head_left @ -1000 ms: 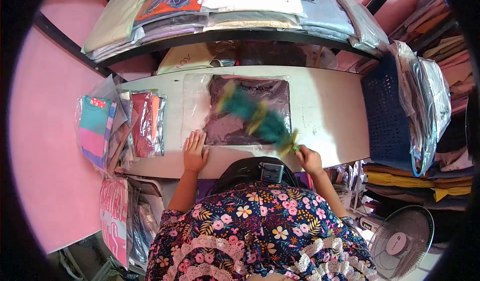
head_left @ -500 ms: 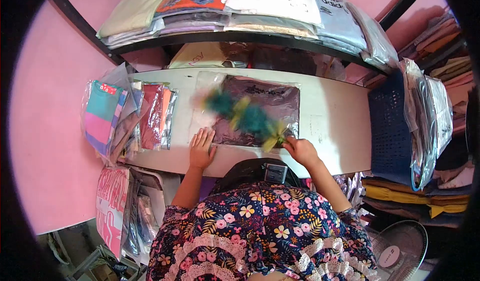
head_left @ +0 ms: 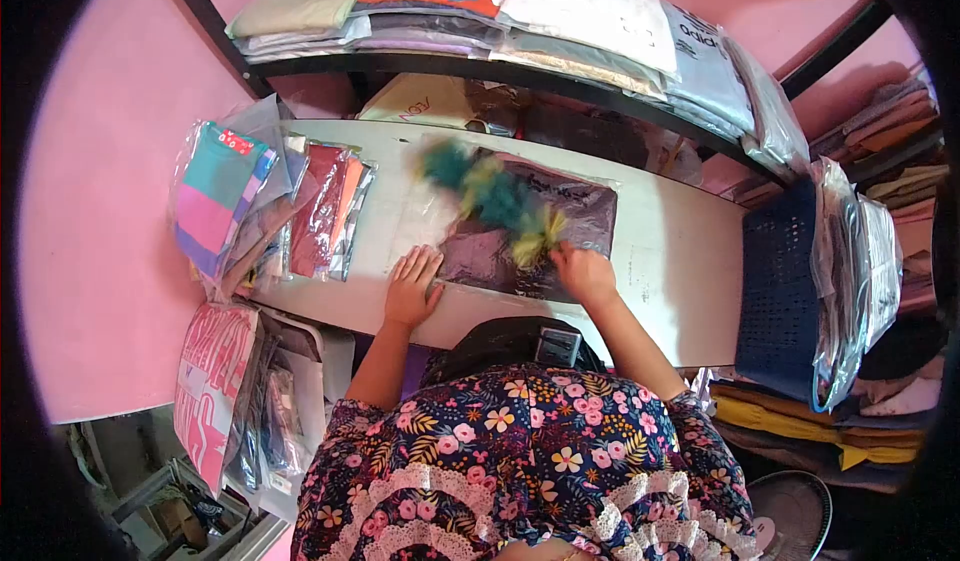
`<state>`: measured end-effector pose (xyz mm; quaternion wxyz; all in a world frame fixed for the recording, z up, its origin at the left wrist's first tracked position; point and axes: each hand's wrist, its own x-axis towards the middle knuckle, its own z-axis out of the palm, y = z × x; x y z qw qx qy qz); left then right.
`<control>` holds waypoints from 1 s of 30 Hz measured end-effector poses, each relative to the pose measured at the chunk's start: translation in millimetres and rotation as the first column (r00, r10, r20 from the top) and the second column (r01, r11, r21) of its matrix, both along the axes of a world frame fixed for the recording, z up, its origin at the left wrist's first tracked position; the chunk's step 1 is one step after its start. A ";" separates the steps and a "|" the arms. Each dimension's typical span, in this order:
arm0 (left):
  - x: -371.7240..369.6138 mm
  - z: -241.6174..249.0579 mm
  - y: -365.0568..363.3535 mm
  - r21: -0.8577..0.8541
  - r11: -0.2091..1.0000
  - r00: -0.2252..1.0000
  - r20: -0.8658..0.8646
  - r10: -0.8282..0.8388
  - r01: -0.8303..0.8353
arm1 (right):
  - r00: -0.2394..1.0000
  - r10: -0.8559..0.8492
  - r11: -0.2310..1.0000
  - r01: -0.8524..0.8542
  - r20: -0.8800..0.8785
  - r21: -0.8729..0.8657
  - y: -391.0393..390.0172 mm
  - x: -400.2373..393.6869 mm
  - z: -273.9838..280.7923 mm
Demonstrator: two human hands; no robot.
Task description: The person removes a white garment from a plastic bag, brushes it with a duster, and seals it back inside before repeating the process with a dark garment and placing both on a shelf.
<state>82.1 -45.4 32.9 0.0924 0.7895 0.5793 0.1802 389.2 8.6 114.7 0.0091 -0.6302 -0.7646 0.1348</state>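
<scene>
Duster, green and yellow feathers, blurred, lies across the far left part of the bagged dark garment at the middle of the white table. Right hand grips its handle end at the near edge of the bag, fingers curled closed around it. Left hand rests flat on the table at the bag's near left corner, fingers pressed together and pointing far, touching the clear plastic. Risk, as judged: the bag is slick plastic on a smooth top, so a hard sweep could skid it out from under the left hand or crease the film; a wide stroke to the left could catch the leaning packets, which already overhang the table's left end and look liable to slide off. The multicolour striped packet farthest left sits half off the edge and would go first. Far side: a shelf with stacked folded garments in bags stands close over the table, limiting lift of the duster. Right: blue basket holding more bagged items stands at the table's right end, well apart from the hands. Near left, below the table, pink printed bags hang or lean. Fan near right, partly out of view.
</scene>
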 end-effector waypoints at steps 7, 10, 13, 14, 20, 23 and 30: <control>-3.3 -8.1 0.2 -0.007 1.000 0.999 -0.042 0.000 0.000 | 0.988 0.149 0.982 -0.154 -0.051 -0.109 -8.1 -4.7 16.5; -0.2 -2.2 -0.7 0.001 1.000 1.000 -0.020 0.003 -0.003 | 0.996 -0.064 0.998 0.065 -0.055 0.020 -1.4 20.8 -3.2; 0.9 -1.6 -0.4 -0.002 1.000 1.000 -0.004 0.007 -0.007 | 0.956 -0.294 0.955 0.293 0.009 0.045 -1.1 42.8 -1.6; 0.8 -0.7 0.2 -0.001 1.000 1.000 -0.006 0.002 -0.002 | 0.954 -0.298 0.954 0.298 0.007 0.046 -5.9 46.8 -0.1; -0.1 -5.0 0.5 0.004 1.000 0.999 -0.031 0.014 -0.014 | 0.954 -0.276 0.958 0.263 -0.114 -0.115 -40.9 87.3 10.7; 1.1 -4.3 1.1 0.036 0.999 1.000 -0.016 -0.008 0.008 | 0.857 -0.504 0.860 0.510 -0.107 0.030 -44.6 121.4 -5.2; 3.5 -1.3 -0.1 0.025 1.000 0.999 -0.026 -0.019 0.019 | 0.926 -0.310 0.951 0.303 -0.217 -0.066 -92.4 98.6 -10.9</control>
